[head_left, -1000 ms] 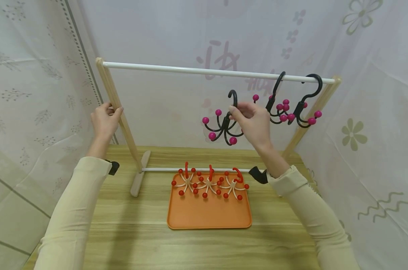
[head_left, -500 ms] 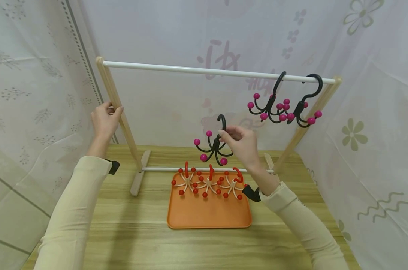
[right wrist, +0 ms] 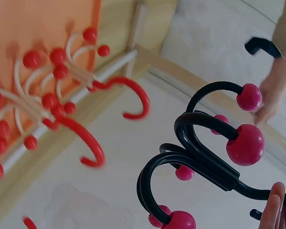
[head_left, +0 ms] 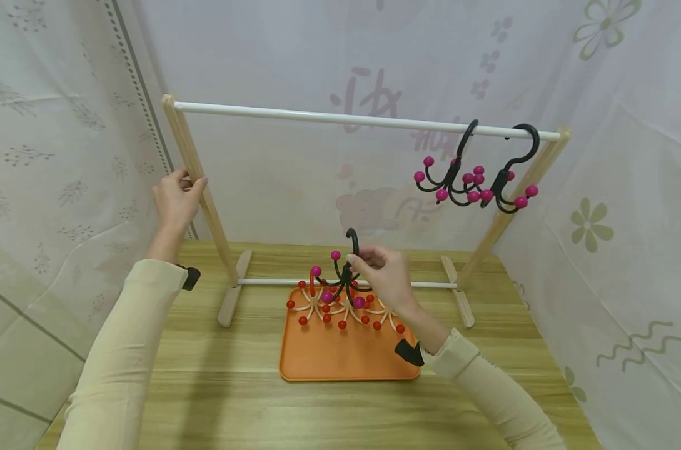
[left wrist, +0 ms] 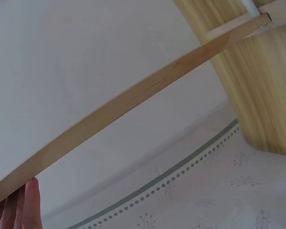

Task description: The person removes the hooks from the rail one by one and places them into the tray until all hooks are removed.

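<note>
My right hand [head_left: 388,278] pinches the hook's stem of a black multi-arm hook hanger [head_left: 346,274] with magenta balls on its arm tips. In the head view it hangs upright, in front of or over the hangers on the orange tray [head_left: 348,365]. The right wrist view shows its curved black arms [right wrist: 195,160] close up. My left hand [head_left: 174,200] grips the left wooden post [head_left: 212,222] of a rack; its fingers [left wrist: 32,202] wrap the post in the left wrist view. On the tray lie three cream hangers [head_left: 313,306] with red hooks and red balls, partly hidden.
Two more black hangers, one [head_left: 451,175] left of the other [head_left: 499,182], hang from the right end of the rack's white top rail [head_left: 317,117]. A lower white rod [head_left: 267,282] runs behind the tray on the wooden table [head_left: 250,400]. Patterned curtains surround it.
My right hand has carried the black hanger down and to the left, from below the top rail to the tray's back part. My left hand has stayed on the post.
</note>
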The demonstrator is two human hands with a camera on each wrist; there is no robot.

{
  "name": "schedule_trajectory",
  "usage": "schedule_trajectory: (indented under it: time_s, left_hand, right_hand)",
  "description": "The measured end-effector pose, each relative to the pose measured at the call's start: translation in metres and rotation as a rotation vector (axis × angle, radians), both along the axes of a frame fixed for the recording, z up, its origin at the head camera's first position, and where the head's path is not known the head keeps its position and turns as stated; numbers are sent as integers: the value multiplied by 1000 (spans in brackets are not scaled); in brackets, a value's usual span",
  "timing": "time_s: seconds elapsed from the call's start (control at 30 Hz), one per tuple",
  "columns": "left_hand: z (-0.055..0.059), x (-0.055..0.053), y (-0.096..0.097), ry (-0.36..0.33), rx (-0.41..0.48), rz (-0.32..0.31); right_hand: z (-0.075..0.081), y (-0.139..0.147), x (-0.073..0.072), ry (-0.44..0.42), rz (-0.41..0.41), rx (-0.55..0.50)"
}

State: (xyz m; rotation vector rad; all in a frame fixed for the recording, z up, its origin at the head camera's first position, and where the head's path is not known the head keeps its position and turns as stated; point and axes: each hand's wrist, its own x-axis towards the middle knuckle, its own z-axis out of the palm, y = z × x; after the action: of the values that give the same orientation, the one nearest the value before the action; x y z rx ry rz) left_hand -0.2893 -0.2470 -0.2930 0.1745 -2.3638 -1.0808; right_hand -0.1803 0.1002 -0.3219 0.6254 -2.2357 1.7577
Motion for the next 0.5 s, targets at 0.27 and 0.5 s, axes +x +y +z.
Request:
schedule_trajectory:
  time_s: [0.27, 0.5]
  left_hand:
    - [0, 0, 1, 7, 3, -4]
    - [0, 0, 1, 10, 8, 3]
  right_hand:
    - [-28, -9, 14, -81, 51, 19]
    - [-53, -22, 27, -121, 67, 50]
